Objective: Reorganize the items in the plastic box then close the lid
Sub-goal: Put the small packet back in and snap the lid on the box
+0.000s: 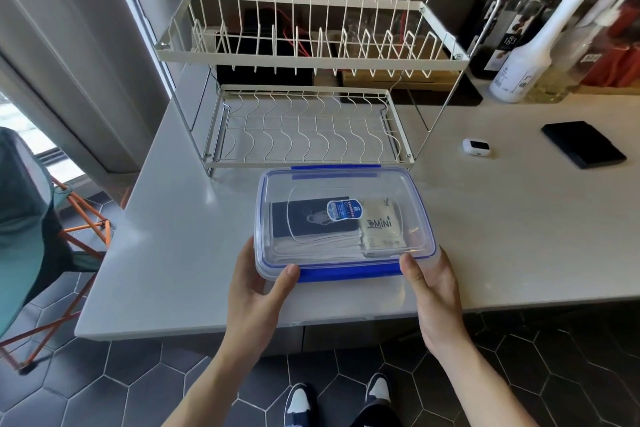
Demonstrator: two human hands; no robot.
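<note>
White kitchen surface (pixel 180 236): my left hand (pixel 258 282) and right hand (pixel 434 282) clasp the lidded plastic box (pixel 343 218) at its near corners; light, rigid, probably slick, best held by the rim.

Plastic box (pixel 344 222) on tabletop (pixel 180 236), lid (pixel 346 184) seated on top.
Your left hand (pixel 258 282) grips the near left corner, thumb on the lid edge; your right hand (pixel 434 282) grips the near right corner likewise. Through the clear lid: dark booklet (pixel 311 218), folded white cloth (pixel 318 246), packet marked "MiNi" (pixel 381 224). White wire dish rack (pixel 308 80) stands just behind the box.
</note>
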